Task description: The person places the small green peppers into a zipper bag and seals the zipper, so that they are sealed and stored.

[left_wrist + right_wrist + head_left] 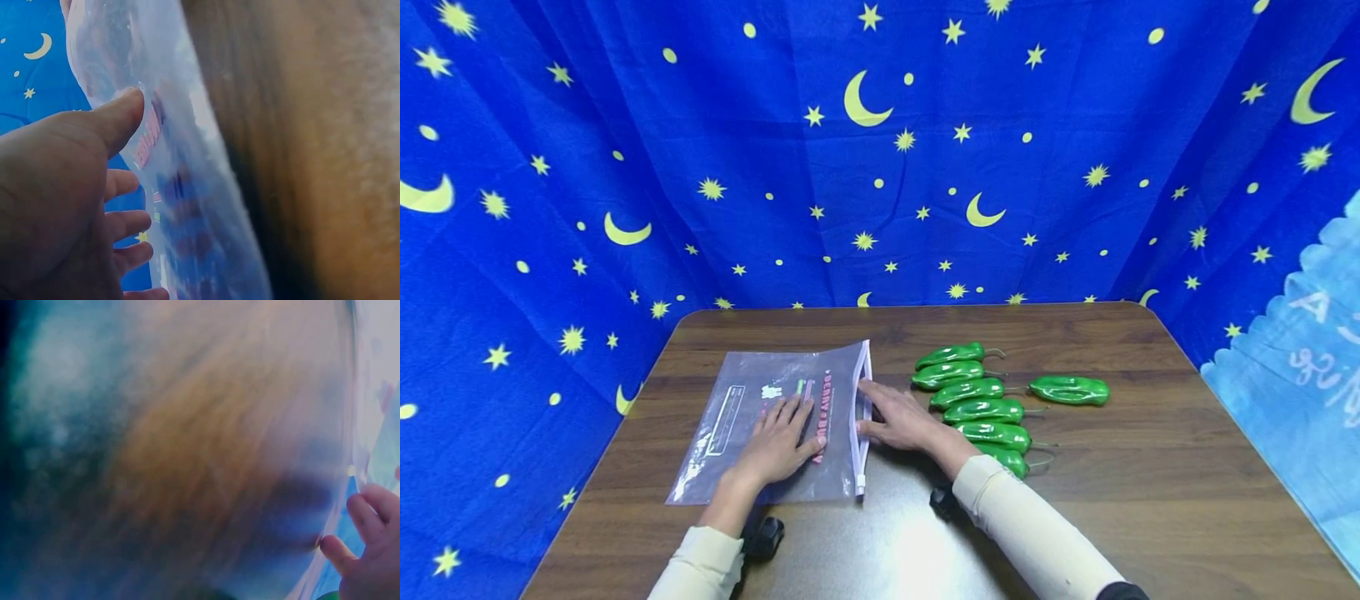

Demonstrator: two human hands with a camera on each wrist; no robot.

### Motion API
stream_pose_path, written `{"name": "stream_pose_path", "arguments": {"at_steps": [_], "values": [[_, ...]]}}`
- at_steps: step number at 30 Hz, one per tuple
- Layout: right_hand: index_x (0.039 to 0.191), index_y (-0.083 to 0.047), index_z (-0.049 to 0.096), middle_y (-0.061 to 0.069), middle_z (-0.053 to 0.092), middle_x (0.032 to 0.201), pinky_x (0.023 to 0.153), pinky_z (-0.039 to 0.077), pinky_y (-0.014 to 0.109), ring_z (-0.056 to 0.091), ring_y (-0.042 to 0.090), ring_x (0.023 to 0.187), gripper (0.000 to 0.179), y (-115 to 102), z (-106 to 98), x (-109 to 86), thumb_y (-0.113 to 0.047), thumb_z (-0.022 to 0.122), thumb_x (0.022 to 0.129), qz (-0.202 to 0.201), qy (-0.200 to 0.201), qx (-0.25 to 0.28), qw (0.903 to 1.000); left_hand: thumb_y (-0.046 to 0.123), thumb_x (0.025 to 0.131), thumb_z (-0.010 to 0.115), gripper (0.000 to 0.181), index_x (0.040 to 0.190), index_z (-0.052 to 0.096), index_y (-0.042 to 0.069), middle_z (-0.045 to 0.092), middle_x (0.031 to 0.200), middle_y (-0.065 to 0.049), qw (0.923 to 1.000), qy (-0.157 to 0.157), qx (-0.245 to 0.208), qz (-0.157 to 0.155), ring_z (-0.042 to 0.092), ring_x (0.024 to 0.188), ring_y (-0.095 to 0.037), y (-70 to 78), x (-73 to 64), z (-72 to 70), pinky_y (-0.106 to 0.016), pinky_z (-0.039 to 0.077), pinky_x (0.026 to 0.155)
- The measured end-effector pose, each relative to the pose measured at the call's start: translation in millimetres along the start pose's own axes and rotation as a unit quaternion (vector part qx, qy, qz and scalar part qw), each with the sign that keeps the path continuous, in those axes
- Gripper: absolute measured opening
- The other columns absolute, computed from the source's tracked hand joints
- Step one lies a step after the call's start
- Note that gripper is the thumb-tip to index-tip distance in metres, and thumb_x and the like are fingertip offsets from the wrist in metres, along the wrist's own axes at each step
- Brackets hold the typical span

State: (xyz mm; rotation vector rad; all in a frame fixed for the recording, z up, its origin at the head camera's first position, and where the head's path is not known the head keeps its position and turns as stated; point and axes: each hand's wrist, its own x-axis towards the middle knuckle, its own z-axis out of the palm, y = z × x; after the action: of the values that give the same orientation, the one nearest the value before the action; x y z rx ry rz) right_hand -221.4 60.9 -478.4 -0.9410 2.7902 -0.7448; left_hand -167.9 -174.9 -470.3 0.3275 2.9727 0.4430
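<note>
Left of the table's (1150, 500) middle, the clear slider bag (752, 387) lies long axis roughly between the left and right edges, mouth (861, 467) facing right. Pink lettering (827, 396) reads "BERRY", then "BU", partly covered. The left hand (781, 442) rests on it, fingers extended, gripping nothing; the right hand (898, 419), thumb and fingers parted, touches the mouth.

A: Surface?
B: Brown wood-grain table (1157, 475).
A: On it?
B: Six green peppers (982, 411), rough column. From them, head view: clear zip bag (727, 429), nine o'clock; lone green pepper (1070, 390), three o'clock.
</note>
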Motion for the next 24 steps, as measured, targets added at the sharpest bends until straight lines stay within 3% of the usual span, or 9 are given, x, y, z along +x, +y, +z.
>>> {"name": "stream_pose_path", "arguments": {"at_steps": [5,13,18,24], "values": [[0.149,-0.016,0.029,0.010,0.037,0.150,0.110,0.032,0.056,0.039,0.032,0.135,0.072,0.7,-0.9,0.4,-0.044,0.058,0.089,0.002,0.006,0.003,1.0000,0.044,0.093,0.052,0.068,0.147,0.032,0.008,0.027,0.152,-0.022,0.9998,0.017,-0.009,0.009,0.019,0.142,-0.044,1.2,5.0,-5.6,-0.064,0.016,0.114],[0.150,-0.021,0.025,0.009,0.034,0.152,0.111,0.030,0.056,0.038,0.034,0.136,0.076,1.8,-2.2,1.3,-0.048,0.059,0.087,0.010,0.009,0.003,0.9999,0.038,0.091,0.056,0.064,0.145,0.037,0.010,0.035,0.149,-0.021,0.9941,0.074,-0.047,0.064,0.026,0.139,-0.044,6.2,17.8,-15.9,-0.066,0.024,0.109],[0.150,-0.020,0.026,0.009,0.034,0.152,0.111,0.031,0.056,0.039,0.034,0.135,0.077,1.6,-2.2,0.6,-0.048,0.060,0.087,0.008,0.009,0.002,0.9999,0.039,0.090,0.057,0.064,0.145,0.038,0.013,0.036,0.148,-0.021,0.9923,0.073,-0.070,0.071,0.030,0.137,-0.045,12.2,25.5,-22.1,-0.069,0.029,0.105],[0.150,-0.021,0.025,0.009,0.033,0.152,0.111,0.030,0.056,0.038,0.033,0.136,0.077,0.9,-1.8,0.1,-0.049,0.059,0.087,0.010,0.008,0.001,0.9999,0.044,0.090,0.057,0.065,0.146,0.037,0.017,0.036,0.149,-0.020,0.9914,0.050,-0.092,0.078,0.033,0.136,-0.043,18.5,31.8,-25.7,-0.065,0.031,0.106]]}}
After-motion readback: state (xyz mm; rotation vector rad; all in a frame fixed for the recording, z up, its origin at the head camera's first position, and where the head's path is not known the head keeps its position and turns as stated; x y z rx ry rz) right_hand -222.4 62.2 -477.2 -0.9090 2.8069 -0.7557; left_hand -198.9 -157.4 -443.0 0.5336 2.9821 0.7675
